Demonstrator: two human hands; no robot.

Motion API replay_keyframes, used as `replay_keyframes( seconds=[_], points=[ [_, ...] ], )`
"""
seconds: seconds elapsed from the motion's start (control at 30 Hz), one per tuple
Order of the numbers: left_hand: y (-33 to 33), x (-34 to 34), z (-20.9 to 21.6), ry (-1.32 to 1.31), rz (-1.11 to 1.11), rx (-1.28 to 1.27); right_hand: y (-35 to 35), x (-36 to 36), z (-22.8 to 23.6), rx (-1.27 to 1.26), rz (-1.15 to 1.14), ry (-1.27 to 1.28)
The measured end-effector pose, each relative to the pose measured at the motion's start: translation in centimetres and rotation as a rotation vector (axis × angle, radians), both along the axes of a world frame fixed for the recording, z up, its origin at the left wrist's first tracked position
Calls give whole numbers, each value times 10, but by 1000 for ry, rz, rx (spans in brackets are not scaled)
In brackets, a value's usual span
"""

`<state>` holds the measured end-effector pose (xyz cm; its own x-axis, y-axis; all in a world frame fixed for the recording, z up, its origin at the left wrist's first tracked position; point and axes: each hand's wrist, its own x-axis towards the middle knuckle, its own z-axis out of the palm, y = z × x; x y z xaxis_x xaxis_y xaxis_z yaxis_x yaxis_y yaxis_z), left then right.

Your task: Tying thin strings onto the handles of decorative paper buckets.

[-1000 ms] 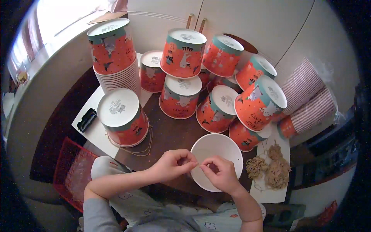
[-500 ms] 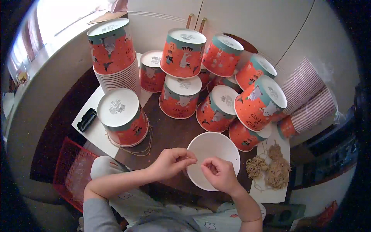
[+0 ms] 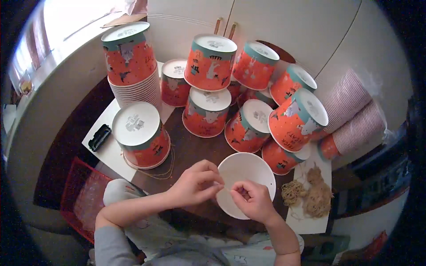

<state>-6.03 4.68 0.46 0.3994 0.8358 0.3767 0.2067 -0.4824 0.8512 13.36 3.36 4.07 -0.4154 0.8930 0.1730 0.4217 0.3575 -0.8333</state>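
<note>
White paper bucket (image 3: 245, 177), open mouth up, on dark table (image 3: 186, 148) before the person. Left hand (image 3: 195, 184) and right hand (image 3: 253, 200) pinch a thin string (image 3: 226, 189) at its near rim. Behind: crowded upturned orange buckets (image 3: 208, 111). Right: twine bundles (image 3: 310, 195).

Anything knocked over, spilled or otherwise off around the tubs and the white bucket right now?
Nothing spilled. The odd part is the pile: several orange paper buckets lie tipped on their sides against upside-down ones. Loose elastic bands sit heaped on the white sheet. Both hands, left hand and right hand, pinch something thin over the white bucket.
</note>
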Motion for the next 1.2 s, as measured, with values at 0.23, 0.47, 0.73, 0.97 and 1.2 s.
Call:
replay_keyframes(
  seconds=[0.23,0.47,0.73,0.97,1.2],
  points=[
    [-1,-2,20,44,18,282,7,-10,19,121,78,-106],
    [2,-8,14,92,30,302,11,-13,19,-80,95,25],
    [17,-15,-6,46,-133,76,16,-16,39,-268,100,506],
    [23,-16,-13,-46,-226,-82,12,-10,44,-248,151,438],
    [18,-15,-1,36,-184,6,12,-12,49,-263,154,396]
  ],
)
